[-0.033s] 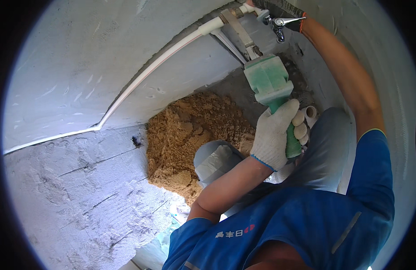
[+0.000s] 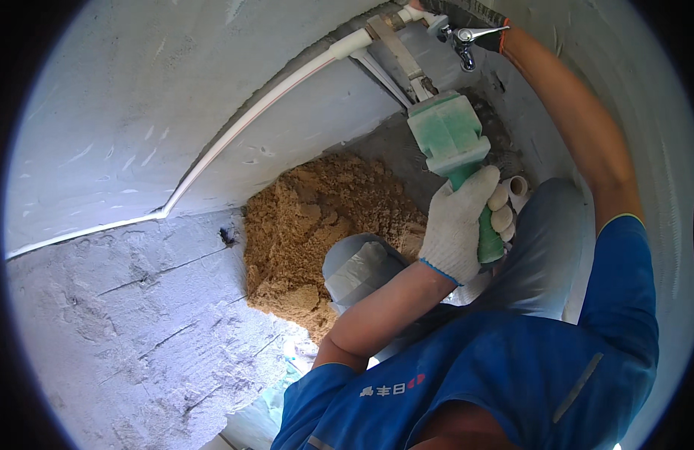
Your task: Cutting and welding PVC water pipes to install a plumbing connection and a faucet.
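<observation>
My left hand [image 2: 459, 225], in a white knit glove, is closed round the green handle of a boxy green tool [image 2: 444, 127]. A metal bar [image 2: 395, 45] extends from the tool up to the white pipe [image 2: 264, 101] along the wall. At the top edge, my right hand [image 2: 474, 15], in a dark glove with orange cuff, is at a white fitting [image 2: 414, 13] behind a chrome tap [image 2: 463, 49]; its fingers are mostly hidden.
A pile of sand [image 2: 302, 225] lies in the corner beside my bent knee [image 2: 358, 270]. Grey walls enclose the space, with a pale rough surface [image 2: 122, 322] at left. A short white pipe [image 2: 518, 187] is beside my left hand.
</observation>
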